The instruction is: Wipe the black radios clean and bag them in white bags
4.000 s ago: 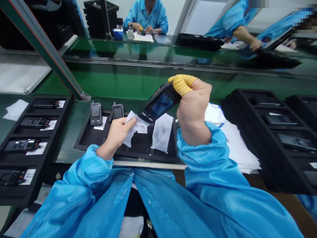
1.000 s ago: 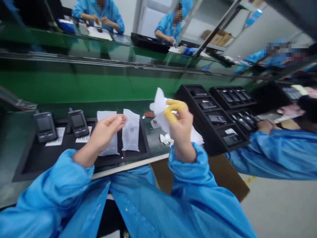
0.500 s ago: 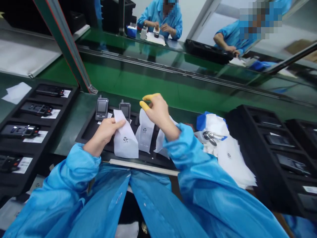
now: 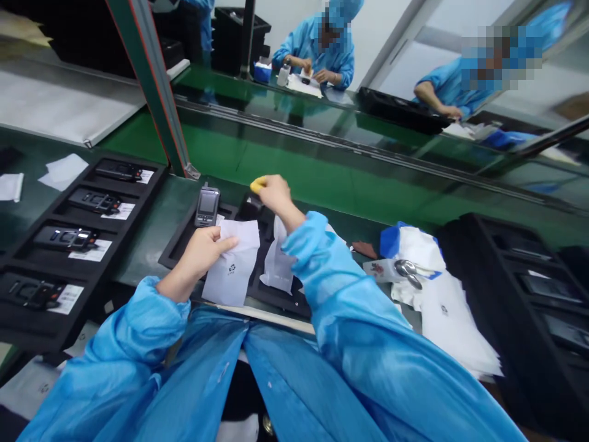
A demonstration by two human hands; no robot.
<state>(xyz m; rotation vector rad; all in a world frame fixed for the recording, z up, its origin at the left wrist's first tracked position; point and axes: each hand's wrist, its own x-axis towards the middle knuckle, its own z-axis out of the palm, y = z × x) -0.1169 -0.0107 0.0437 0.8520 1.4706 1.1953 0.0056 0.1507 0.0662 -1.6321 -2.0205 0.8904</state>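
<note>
- The left hand pinched the upper corner of a white pouch — thumb on top, fingers beneath. The pouch lay slanted over the near rim of the black foam tray with its recycling mark facing up. The hold looked meant to keep the thin bag flat and steady.
- The right hand wore a yellow finger cot on its forefinger and reached across to the tray's far edge. Its fingers curled down over a dark shape — whether they gripped it could not be told.
- A handheld device stood upright just left of that hand, screen toward the wearer, probably set so for an easy pick.
- A second pouch lay in the tray beneath the right forearm.
- Pose: the left wrist sat low and bent inward, while the right arm was extended forward with its sleeve crossing the tray.
</note>
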